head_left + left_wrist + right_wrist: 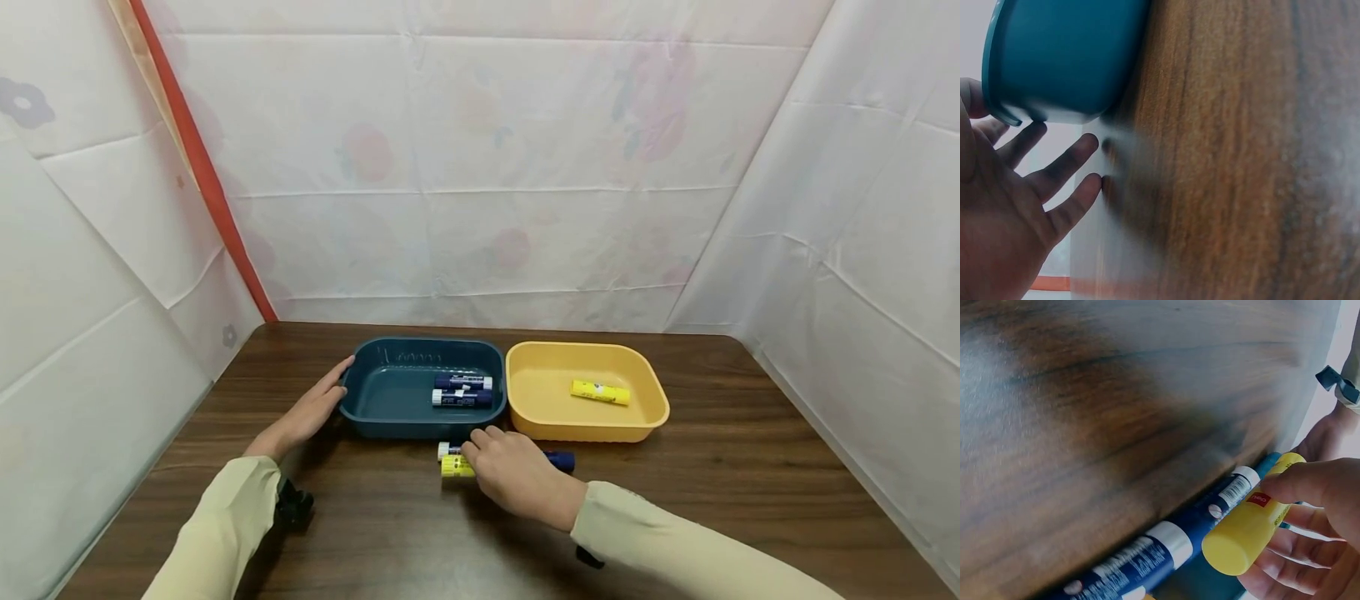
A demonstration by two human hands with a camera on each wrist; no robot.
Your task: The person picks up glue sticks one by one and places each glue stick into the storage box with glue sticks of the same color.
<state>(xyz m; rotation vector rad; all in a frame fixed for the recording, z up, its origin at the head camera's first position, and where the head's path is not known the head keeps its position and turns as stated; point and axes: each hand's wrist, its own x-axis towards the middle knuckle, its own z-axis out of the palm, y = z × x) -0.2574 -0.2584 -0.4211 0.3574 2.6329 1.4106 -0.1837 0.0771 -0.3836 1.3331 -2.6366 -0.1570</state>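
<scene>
My right hand [521, 475] pinches a yellow glue stick [1257, 512] between thumb and fingers, just above the table in front of the two trays. Close beside it, navy glue sticks with white ends [1169, 545] lie end to end on the wood, partly hidden by that hand in the head view. At the left end of the dark teal tray [390, 429], my left hand [303, 419] rests against the rim with its fingers spread. Two navy glue sticks [462, 398] lie in this tray, toward its right side.
A yellow tray [540, 427] stands right beside the teal one, with one yellow glue stick [600, 392] lying in it. Both trays sit toward the back of the brown wooden table [735, 467]. White patterned sheeting [480, 183] surrounds the table at the back and sides.
</scene>
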